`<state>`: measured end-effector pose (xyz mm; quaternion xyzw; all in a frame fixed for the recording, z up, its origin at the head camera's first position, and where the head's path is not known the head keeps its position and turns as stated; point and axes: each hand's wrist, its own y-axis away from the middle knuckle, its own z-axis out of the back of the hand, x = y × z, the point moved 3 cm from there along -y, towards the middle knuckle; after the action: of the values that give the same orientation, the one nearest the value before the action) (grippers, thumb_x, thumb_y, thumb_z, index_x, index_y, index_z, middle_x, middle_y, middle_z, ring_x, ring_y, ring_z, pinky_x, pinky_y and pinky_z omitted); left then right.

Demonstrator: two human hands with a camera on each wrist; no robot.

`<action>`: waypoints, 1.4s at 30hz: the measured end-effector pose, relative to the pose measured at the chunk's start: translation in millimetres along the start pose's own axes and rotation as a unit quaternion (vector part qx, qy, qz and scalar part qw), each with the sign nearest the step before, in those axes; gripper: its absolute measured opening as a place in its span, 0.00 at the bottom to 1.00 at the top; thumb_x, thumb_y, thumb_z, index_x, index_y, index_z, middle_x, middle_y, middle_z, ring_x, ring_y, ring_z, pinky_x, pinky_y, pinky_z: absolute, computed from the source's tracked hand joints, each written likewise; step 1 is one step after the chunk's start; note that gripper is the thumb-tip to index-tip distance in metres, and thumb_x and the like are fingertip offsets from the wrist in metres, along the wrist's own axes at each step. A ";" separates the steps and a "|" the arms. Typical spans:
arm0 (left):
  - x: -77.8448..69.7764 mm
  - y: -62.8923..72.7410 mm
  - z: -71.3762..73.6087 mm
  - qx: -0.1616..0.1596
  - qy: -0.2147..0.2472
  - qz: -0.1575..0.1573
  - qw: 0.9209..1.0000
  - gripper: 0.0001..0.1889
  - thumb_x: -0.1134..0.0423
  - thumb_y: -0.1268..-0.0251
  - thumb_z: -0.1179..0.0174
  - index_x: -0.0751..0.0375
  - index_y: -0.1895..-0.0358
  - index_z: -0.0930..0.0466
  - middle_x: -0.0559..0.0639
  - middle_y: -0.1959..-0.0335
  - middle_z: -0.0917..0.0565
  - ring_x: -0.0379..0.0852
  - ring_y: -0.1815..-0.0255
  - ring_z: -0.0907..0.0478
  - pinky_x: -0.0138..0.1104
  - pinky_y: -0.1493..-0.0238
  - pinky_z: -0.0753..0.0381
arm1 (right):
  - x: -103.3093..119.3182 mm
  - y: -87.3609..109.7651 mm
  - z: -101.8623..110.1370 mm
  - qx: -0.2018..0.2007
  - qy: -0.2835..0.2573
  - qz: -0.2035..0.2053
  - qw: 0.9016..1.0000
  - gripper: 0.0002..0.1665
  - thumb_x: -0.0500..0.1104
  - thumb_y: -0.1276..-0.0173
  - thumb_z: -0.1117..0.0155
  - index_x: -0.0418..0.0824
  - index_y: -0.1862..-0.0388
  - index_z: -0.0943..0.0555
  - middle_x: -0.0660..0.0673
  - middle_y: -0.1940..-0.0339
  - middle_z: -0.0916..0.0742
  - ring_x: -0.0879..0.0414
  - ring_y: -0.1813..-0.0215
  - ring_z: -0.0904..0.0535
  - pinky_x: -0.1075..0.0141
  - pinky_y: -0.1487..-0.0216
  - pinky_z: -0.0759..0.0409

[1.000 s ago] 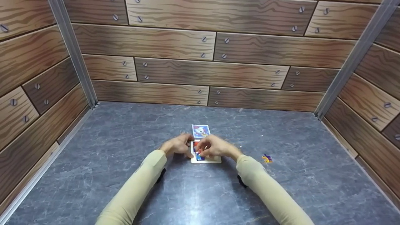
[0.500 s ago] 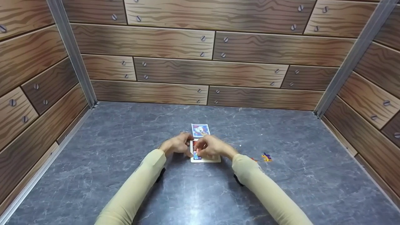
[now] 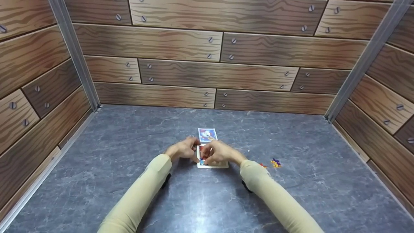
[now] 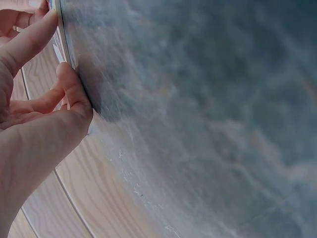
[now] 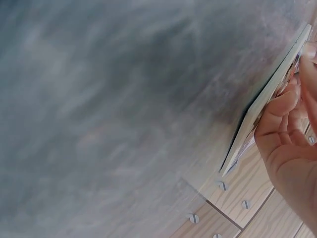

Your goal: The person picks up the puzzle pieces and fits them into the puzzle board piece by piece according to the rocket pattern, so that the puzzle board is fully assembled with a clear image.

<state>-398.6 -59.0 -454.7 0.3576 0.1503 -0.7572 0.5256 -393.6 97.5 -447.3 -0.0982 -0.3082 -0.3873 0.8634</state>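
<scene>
A small pale-rimmed puzzle tray (image 3: 221, 167) lies flat on the grey table, a red patch showing inside its left part. My left hand (image 3: 183, 149) grips its left side, thumb at the near corner and forefinger at the far one; in the left wrist view the fingertips meet the tray's edge (image 4: 63, 39). Over the tray, my right hand (image 3: 220, 152) pinches a small blue piece (image 3: 202, 162) low in the left corner, close to my left thumb. The right hand covers much of the tray. From the right wrist, the tray's pale side (image 5: 267, 94) shows beneath the curled fingers.
A colourful picture card (image 3: 207, 134) lies just behind the tray. To the right are a small heap of orange and purple pieces (image 3: 276, 162) and a red piece (image 3: 263, 165) partly behind my right sleeve. Wood-patterned walls (image 3: 161, 97) enclose the table's back and sides.
My right hand has shifted slightly left, and the blue piece has moved left into the tray's near-left corner. The red piece has come into view beside the right sleeve. My left hand stays put.
</scene>
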 end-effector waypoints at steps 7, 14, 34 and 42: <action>0.2 -1.3 -0.2 0.001 0.007 0.004 1.000 0.32 0.72 0.57 0.26 0.65 0.43 0.27 0.54 0.54 0.27 0.45 0.53 0.33 0.38 0.44 0.31 | 1.5 0.2 -0.9 0.015 0.012 0.010 1.000 0.12 0.33 0.47 0.25 0.38 0.61 0.12 0.48 0.70 0.13 0.65 0.71 0.26 0.75 0.68 0.29; 0.1 -0.5 -0.5 0.001 -0.002 -0.011 1.000 0.32 0.71 0.57 0.26 0.67 0.43 0.27 0.53 0.56 0.27 0.45 0.54 0.33 0.37 0.46 0.32 | 2.1 0.5 -1.0 0.008 0.010 0.009 1.000 0.12 0.31 0.48 0.26 0.37 0.62 0.12 0.48 0.71 0.13 0.65 0.72 0.27 0.74 0.70 0.30; 0.7 -1.6 -1.6 0.006 -0.006 -0.009 1.000 0.33 0.70 0.56 0.26 0.67 0.42 0.27 0.54 0.54 0.28 0.46 0.53 0.33 0.39 0.43 0.32 | 0.5 5.6 2.0 0.006 -0.017 0.002 1.000 0.13 0.29 0.46 0.29 0.36 0.59 0.13 0.43 0.66 0.11 0.63 0.68 0.22 0.73 0.66 0.25; 1.0 -2.1 -0.9 0.004 -0.003 -0.007 1.000 0.32 0.71 0.56 0.26 0.67 0.43 0.27 0.54 0.54 0.28 0.46 0.53 0.33 0.40 0.41 0.32 | -4.0 16.3 16.6 0.000 -0.058 0.014 0.998 0.14 0.28 0.41 0.33 0.30 0.55 0.15 0.37 0.62 0.12 0.59 0.62 0.20 0.73 0.64 0.23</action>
<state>-400.3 -58.3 -456.3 0.3562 0.1479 -0.7624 0.5196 -391.3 117.8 -435.4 -0.1246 -0.3561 -0.3689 0.8495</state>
